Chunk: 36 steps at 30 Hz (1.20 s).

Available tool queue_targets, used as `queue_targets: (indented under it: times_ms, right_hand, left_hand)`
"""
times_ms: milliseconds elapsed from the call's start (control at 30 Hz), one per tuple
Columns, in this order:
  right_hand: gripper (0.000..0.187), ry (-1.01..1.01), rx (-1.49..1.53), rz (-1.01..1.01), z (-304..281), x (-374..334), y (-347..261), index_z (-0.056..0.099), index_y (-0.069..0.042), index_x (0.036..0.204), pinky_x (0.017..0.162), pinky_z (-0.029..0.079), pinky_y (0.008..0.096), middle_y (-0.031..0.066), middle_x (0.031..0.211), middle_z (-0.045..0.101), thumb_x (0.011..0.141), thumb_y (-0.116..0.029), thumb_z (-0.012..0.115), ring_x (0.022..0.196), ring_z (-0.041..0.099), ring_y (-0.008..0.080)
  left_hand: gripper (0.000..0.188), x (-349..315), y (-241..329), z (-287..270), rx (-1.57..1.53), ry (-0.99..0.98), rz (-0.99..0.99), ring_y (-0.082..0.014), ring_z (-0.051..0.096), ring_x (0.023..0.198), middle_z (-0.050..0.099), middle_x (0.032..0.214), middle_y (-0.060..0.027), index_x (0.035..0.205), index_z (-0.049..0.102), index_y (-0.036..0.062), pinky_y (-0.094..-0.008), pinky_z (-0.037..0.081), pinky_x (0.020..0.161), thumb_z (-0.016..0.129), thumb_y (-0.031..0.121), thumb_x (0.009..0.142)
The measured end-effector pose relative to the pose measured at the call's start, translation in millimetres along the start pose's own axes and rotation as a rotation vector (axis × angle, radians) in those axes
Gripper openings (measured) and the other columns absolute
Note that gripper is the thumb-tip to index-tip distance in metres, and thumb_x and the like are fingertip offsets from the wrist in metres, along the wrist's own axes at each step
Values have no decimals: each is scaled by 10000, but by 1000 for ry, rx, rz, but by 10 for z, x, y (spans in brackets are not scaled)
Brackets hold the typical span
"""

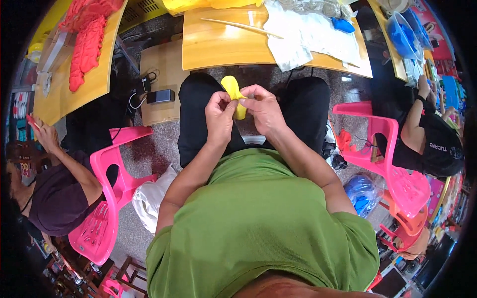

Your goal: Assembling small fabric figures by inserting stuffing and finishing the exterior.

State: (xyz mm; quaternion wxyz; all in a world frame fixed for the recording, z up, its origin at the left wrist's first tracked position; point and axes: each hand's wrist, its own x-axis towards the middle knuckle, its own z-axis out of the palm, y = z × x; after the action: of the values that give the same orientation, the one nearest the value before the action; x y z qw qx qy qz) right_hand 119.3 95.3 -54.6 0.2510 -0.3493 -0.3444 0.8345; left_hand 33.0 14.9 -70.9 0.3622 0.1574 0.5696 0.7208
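A limp yellow piece of thin, soft material (230,86) is pinched between my two hands, above my lap and short of the table edge. Its rounded upper end stands up past my fingers, and a narrower tail hangs below them. My left hand (219,116) grips it from the left with thumb and bent fingers. From the other side, my right hand (264,111) pinches the middle with thumb and forefinger. The fingertips of both hands nearly meet there and hide part of the piece. I cannot make out exactly what kind of thing it is.
Ahead is a wooden table (223,44) bearing a thin wooden stick (241,28), white sheets (303,39) and a small blue piece (343,25). Red bunched material (89,49) lies on the left table. People sit on pink chairs (112,174) at both sides. A power bank (160,96) rests on cardboard.
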Motion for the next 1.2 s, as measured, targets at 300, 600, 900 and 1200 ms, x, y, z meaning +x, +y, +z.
queue_targets:
  times_ms: [300,600,900,1200]
  right_hand:
    - [107,-38,-334,-207,-1,17,-30,631,-33,753,732,416,224,24,890,556,714,39,698,811,519,98]
    - [143,-105,-311,-48,-85,54,-63,613,-31,731,755,413,235,16,833,557,682,46,724,794,529,108]
    - [174,-48,-347,-117,-51,23,-87,620,-13,868,738,424,223,19,835,589,716,38,689,776,535,87]
    - [228,-208,-621,-444,-80,7,-68,646,-7,948,716,461,238,51,929,584,736,74,631,841,555,114]
  left_hand:
    - [109,32,-14,-59,61,3,66,-46,450,668,484,750,27,820,499,56,-198,384,584,574,-22,838]
    - [96,41,-88,-99,-58,-26,-67,-56,476,715,510,779,10,837,510,44,-213,405,645,570,-30,830]
    - [50,23,-118,-120,-39,-107,-64,-76,514,747,538,828,-11,890,513,43,-227,435,682,540,6,871]
    - [143,91,-50,-116,-382,-87,-152,-77,544,788,563,902,-13,1050,511,33,-226,456,712,442,125,965]
